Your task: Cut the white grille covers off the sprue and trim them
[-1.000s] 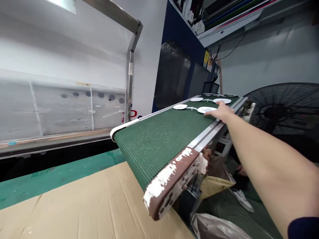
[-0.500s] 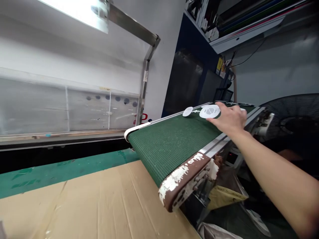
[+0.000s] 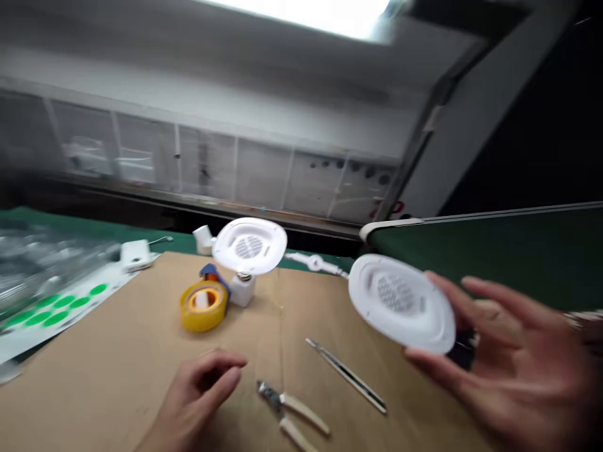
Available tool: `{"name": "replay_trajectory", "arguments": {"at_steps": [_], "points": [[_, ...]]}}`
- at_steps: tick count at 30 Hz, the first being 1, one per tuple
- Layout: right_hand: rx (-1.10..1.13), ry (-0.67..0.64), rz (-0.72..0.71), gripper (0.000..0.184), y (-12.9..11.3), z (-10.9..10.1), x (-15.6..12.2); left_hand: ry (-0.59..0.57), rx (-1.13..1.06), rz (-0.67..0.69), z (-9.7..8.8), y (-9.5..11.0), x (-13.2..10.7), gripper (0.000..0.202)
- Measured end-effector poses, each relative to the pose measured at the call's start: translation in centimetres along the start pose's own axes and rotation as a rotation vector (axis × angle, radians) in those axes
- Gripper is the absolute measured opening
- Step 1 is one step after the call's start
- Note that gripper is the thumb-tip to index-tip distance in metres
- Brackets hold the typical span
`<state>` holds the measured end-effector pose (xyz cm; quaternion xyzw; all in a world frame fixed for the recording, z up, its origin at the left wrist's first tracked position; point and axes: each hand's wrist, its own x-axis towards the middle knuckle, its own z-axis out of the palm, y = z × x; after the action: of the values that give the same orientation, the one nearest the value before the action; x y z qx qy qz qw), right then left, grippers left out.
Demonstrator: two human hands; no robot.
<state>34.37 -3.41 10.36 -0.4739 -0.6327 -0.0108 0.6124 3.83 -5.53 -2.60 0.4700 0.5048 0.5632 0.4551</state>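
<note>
My right hand (image 3: 522,351) grips the edge of a white molded plastic cover with a round grille (image 3: 400,301), fingers on the far side and thumb below. A thin white sprue (image 3: 318,262) joins it to a second, similar cover (image 3: 249,245), which hangs tilted over the far part of the cardboard. My left hand (image 3: 195,389) is low over the cardboard, holding nothing, its thumb and forefinger apart. Nippers with pale handles (image 3: 282,402) lie just right of it, and a slim utility knife (image 3: 346,373) lies farther right.
Cardboard (image 3: 141,351) covers the green table. A yellow tape roll (image 3: 203,306) and a small white block (image 3: 242,290) stand beyond my left hand. A sheet of green dots (image 3: 66,301) and clear plastic bags (image 3: 42,257) lie left. The conveyor belt (image 3: 494,245) is at right.
The joined covers have come off the conveyor belt in my right hand and are now over the cardboard. The view has swung left, and my left hand has come into sight.
</note>
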Motion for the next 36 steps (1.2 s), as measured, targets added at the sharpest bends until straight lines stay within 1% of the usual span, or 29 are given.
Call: {"name": "replay_trajectory", "arguments": {"at_steps": [2,3,5,6,8,9,11,13,15,18,19,20,22,24,25,28,30,32,34,35,36], "points": [[0.217,-0.153,0.183,0.074,-0.5,3.9,-4.5,-0.111,-0.255,-0.112,-0.1,-0.3,-0.1,0.035],[0.289,-0.226,0.279,0.07,-0.6,5.6,-6.5,-0.102,-0.311,-0.13,0.0,-0.4,0.1,0.04],[0.385,-0.331,0.459,0.065,-0.4,8.2,-9.7,-0.036,-0.395,-0.138,0.3,-0.9,0.5,0.052],[0.417,-0.372,0.545,0.066,-0.2,9.1,-11.0,0.002,-0.429,-0.13,0.4,-1.2,0.7,0.056],[0.435,-0.4,0.67,0.069,0.1,10.3,-12.9,0.074,-0.488,-0.115,0.5,-1.5,1.0,0.059],[0.419,-0.4,0.699,0.071,0.2,10.6,-13.7,0.101,-0.512,-0.112,0.4,-1.7,1.0,0.058],[0.337,-0.408,0.695,0.074,0.7,10.6,-14.9,0.136,-0.544,-0.114,0.3,-1.8,1.0,0.057],[0.233,-0.483,0.601,0.073,1.3,10.2,-15.7,0.147,-0.554,-0.114,0.3,-1.8,1.0,0.056],[0.14,-0.601,0.418,0.072,1.9,9.7,-16.0,0.15,-0.542,-0.11,0.2,-1.7,1.0,0.054],[0.077,-0.714,0.108,0.082,2.2,9.1,-15.7,0.135,-0.496,-0.118,0.1,-1.4,1.1,0.046],[0.103,-0.72,0.05,0.083,2.1,9.0,-15.4,0.121,-0.479,-0.129,0.1,-1.2,1.1,0.044],[0.151,-0.725,0.025,0.08,1.9,8.9,-15.2,0.099,-0.463,-0.146,0.1,-1.1,1.0,0.042],[0.259,-0.715,0.052,0.065,1.2,8.8,-14.6,0.041,-0.438,-0.19,0.4,-0.9,0.7,0.042],[0.335,-0.688,0.148,0.042,0.4,8.7,-14.1,-0.016,-0.419,-0.234,0.8,-0.8,0.2,0.043],[0.366,-0.68,0.203,0.034,0.1,8.7,-14.0,-0.05,-0.414,-0.252,1.0,-0.8,-0.2,0.043],[0.465,-0.663,0.359,0.026,-0.4,8.9,-13.9,-0.19,-0.428,-0.311,1.8,-1.0,-1.2,0.038],[0.497,-0.647,0.423,0.023,-0.5,9.2,-14.0,-0.285,-0.449,-0.338,2.3,-1.1,-1.6,0.033],[0.494,-0.635,0.418,0.016,-0.5,9.5,-14.1,-0.333,-0.455,-0.35,2.6,-1.0,-1.9,0.032],[0.481,-0.628,0.366,0.006,-0.5,9.6,-14.1,-0.351,-0.446,-0.358,2.8,-1.0,-2.0,0.034],[0.475,-0.625,0.338,0.004,-0.5,9.6,-14.1,-0.354,-0.438,-0.363,2.8,-0.9,-1.9,0.035],[0.47,-0.618,0.32,0.007,-0.5,9.6,-14.0,-0.356,-0.43,-0.367,2.8,-0.9,-1.9,0.037]]}}
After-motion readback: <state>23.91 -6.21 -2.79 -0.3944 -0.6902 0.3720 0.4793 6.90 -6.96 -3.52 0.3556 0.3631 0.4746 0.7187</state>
